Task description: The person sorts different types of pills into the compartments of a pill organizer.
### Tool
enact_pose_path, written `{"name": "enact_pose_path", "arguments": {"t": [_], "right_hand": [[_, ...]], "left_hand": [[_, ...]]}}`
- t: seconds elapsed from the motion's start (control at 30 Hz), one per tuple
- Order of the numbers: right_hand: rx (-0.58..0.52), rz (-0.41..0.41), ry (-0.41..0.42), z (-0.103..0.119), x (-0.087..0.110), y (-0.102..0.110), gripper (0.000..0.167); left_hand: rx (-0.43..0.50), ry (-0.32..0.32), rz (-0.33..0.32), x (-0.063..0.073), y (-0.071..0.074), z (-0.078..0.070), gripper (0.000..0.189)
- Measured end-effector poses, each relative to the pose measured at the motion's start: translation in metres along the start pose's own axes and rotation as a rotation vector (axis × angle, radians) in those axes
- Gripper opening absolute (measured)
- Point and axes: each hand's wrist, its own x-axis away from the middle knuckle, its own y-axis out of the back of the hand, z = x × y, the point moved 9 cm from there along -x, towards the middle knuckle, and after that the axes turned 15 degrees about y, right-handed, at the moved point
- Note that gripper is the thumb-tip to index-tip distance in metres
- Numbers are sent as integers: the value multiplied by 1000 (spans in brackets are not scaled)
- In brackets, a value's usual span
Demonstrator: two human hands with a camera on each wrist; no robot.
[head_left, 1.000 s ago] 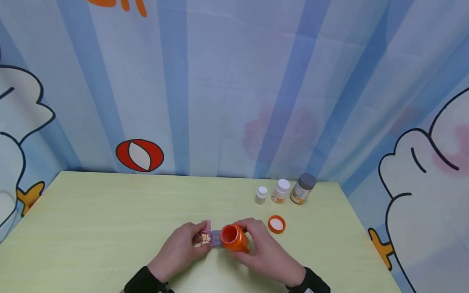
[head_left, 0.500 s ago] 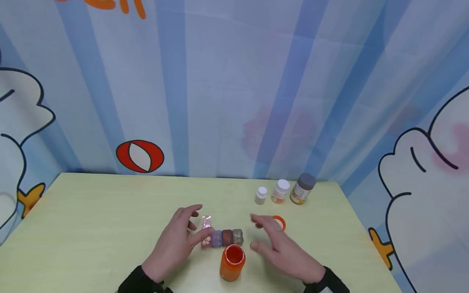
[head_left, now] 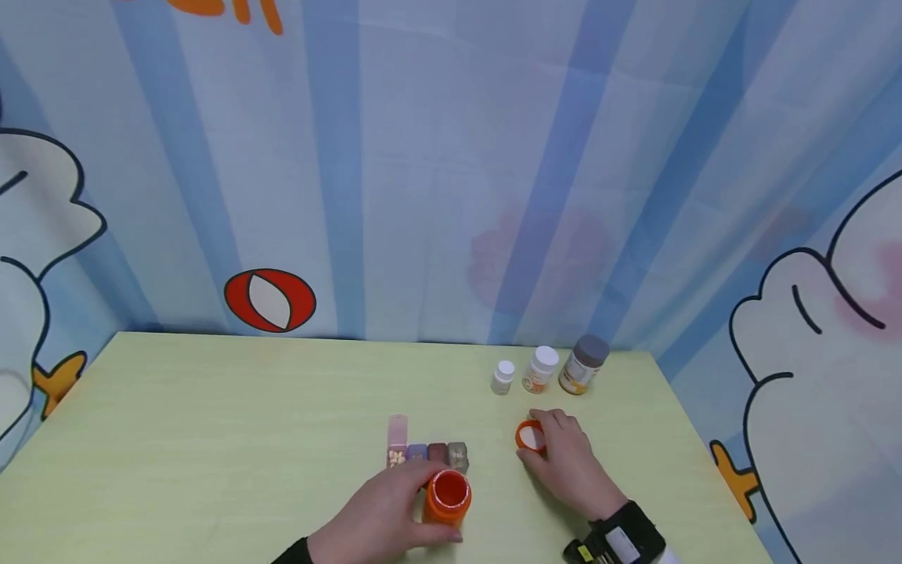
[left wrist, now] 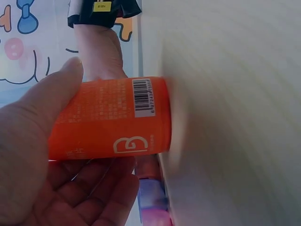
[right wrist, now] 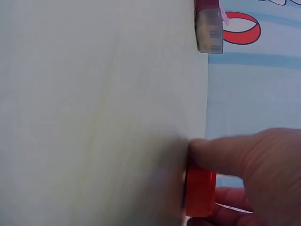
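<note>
An open orange pill bottle (head_left: 447,505) stands upright at the front of the table. My left hand (head_left: 380,513) holds it from the left, thumb on the near side and fingers behind; its barcode label shows in the left wrist view. To the right, my right hand (head_left: 572,464) pinches the orange bottle cap (right wrist: 201,190) by its edge; the cap lies white inside up on the table. Just behind the bottle is a small pill organizer (head_left: 438,452) of coloured compartments. Its pink lid (head_left: 398,429) is flipped back, and pale tablets (head_left: 397,456) lie in that compartment.
Toward the back right of the table (head_left: 247,439) stand a small white-capped bottle (head_left: 503,377), a larger white bottle (head_left: 540,370) and a grey-lidded jar (head_left: 584,364). A patterned curtain (head_left: 423,172) hangs behind the table.
The right hand has set the orange bottle down upright, let go of it and moved right to the cap. My left hand has left the pill organizer and taken hold of the bottle.
</note>
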Motion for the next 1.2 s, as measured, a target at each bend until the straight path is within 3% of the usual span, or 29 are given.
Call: {"name": "enact_pose_path", "arguments": {"t": [0.13, 0.37, 0.47, 0.8, 1.0, 1.2], "right_hand": [[-92, 45, 44, 19, 1, 7, 68], [-122, 138, 407, 104, 14, 34, 75], [-153, 176, 465, 125, 20, 39, 77], [-273, 210, 493, 145, 23, 45, 68], [-261, 175, 690, 167, 27, 39, 55], [-181, 144, 801, 178, 34, 41, 57]], "left_hand": [[1, 13, -11, -2, 1, 2, 55], [9, -51, -52, -2, 4, 1, 51], [19, -52, -40, -3, 3, 2, 50], [38, -59, -10, -2, 3, 2, 49], [16, -81, -26, 0, 5, 1, 47], [11, -86, -34, 0, 5, 1, 61]]}}
